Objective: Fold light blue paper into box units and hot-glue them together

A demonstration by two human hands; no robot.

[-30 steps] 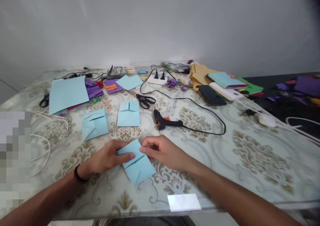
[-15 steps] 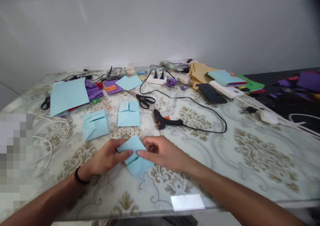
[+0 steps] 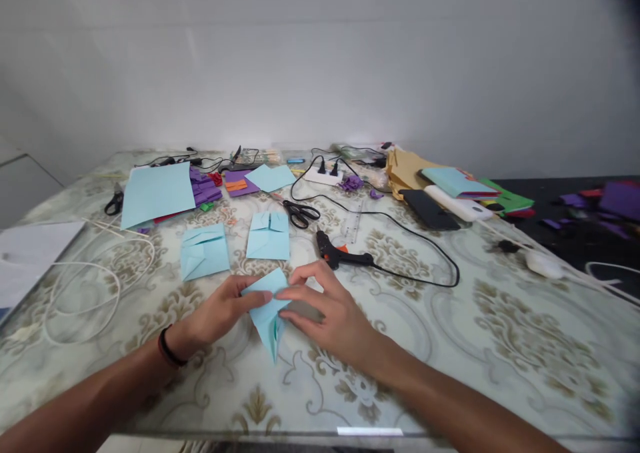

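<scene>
A light blue folded paper [image 3: 269, 316] is held above the patterned tablecloth near the middle, its lower part narrowing to a point. My left hand [image 3: 225, 309] pinches its left side, thumb on top. On its right edge, my right hand [image 3: 330, 309] touches the paper with its fingertips, the fingers partly spread. Two more folded blue papers lie flat beyond my hands, one on the left [image 3: 205, 251] and one nearer the middle [image 3: 269, 236].
A glue gun [image 3: 345, 253] with a black cable lies right of centre, black-handled scissors [image 3: 301, 213] behind it. Farther back are a power strip [image 3: 323, 175], blue sheets [image 3: 157, 195], a phone [image 3: 429, 208] and brown paper [image 3: 407, 171]. White cable loops lie left.
The held paper's lower part has folded narrower. My right hand's fingers have spread more along its right edge. The view has tilted upward and shifted left.
</scene>
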